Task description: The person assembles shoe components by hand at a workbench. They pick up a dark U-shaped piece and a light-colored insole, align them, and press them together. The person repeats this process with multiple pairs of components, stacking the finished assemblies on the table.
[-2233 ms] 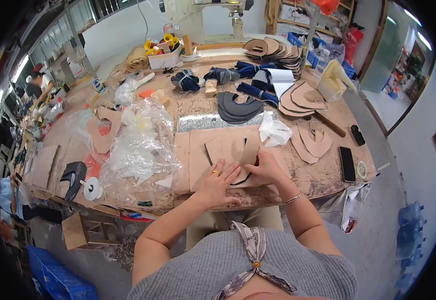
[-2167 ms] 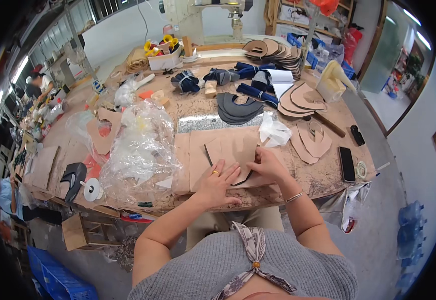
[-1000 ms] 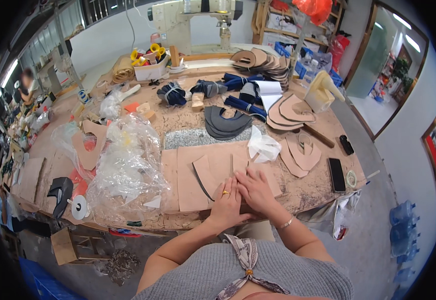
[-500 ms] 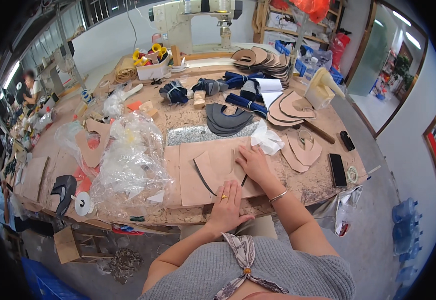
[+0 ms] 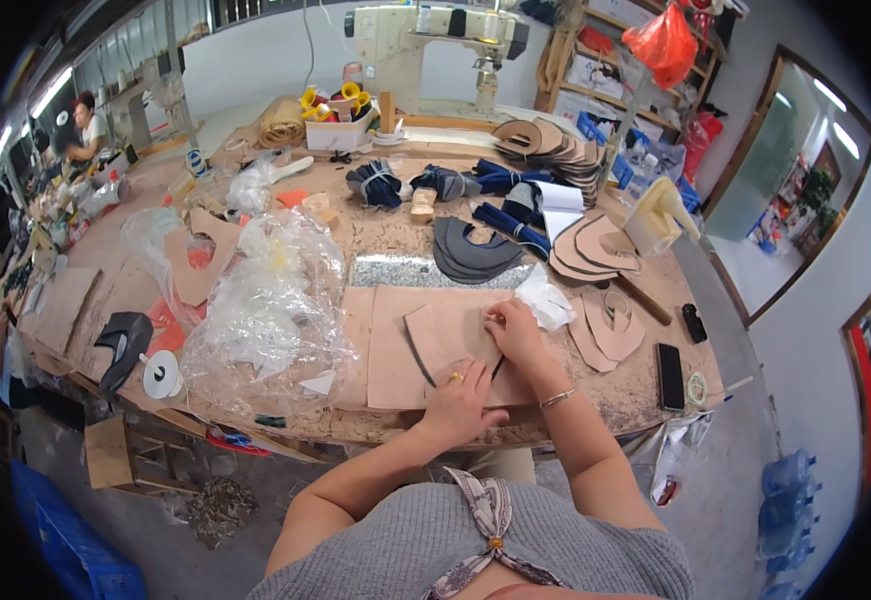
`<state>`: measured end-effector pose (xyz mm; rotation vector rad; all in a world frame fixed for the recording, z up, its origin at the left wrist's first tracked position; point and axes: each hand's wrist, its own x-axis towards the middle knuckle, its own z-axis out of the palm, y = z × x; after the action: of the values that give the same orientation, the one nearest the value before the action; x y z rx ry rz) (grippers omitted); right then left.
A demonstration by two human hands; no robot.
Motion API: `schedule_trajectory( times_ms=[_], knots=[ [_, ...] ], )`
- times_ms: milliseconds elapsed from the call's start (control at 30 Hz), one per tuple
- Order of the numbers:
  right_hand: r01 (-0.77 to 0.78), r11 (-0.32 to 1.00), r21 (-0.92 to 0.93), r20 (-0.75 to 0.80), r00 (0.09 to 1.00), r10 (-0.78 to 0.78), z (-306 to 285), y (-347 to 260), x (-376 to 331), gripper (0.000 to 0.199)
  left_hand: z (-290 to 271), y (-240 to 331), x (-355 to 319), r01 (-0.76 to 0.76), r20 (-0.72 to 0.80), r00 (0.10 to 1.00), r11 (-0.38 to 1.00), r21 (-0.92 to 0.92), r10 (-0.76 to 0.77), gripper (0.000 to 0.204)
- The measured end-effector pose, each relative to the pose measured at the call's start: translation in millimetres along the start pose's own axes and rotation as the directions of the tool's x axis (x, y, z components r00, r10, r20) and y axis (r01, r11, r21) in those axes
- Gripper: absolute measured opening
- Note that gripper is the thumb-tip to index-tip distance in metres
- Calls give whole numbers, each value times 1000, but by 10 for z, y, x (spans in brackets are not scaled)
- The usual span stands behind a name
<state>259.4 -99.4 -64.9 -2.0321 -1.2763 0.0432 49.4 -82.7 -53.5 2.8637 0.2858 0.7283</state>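
Observation:
A beige cut piece (image 5: 443,340) with dark strips along its edges lies on a larger flat beige sheet (image 5: 388,375) at the table's front. My left hand (image 5: 459,402) rests on the lower part of the piece, fingers stretched out and flat. At its upper right, my right hand (image 5: 518,338) has its fingers bent together against the surface; what they pinch, if anything, is hidden. Crumpled white paper (image 5: 546,298) sits just beyond the right hand. Above the sheet are a speckled grey slab (image 5: 391,271) and a stack of dark grey curved pieces (image 5: 471,255).
Clear plastic bags (image 5: 266,300) cover the left side, near a white spool (image 5: 163,375). Rightward lie beige cut pieces (image 5: 611,335), a hammer handle (image 5: 644,298) and a phone (image 5: 670,377). A sewing machine (image 5: 386,50) stands behind; another person (image 5: 91,130) sits far left.
My right hand's fingers have gone from spread flat to bent together near the piece's upper right. My left hand stays on the lower part. The whole view has shifted slightly.

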Motion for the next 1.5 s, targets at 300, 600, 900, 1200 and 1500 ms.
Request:
schedule_trajectory(
  times_ms=[300,600,900,1200,1500],
  knots=[
    [510,853,-113,622,706,-340,188,-944,-372,71,123,95,-147,111,260,965,935,-338,-20,82],
    [292,950,-115,683,717,-137,432,-1067,261,75,34,-98,-279,-44,9,999,994,-101,45,57],
    [339,936,99,537,774,-337,-334,-760,-753,43,-314,-349,-353,-134,-374,927,906,-401,-28,30],
    [435,840,-325,-381,753,-537,-1966,311,675,29,-89,-344,-183,-42,-238,971,988,-151,4,16],
    [385,900,-203,31,922,-387,-228,336,1151,52,-135,-327,-134,3,-229,973,995,-99,-26,15]
  ],
)
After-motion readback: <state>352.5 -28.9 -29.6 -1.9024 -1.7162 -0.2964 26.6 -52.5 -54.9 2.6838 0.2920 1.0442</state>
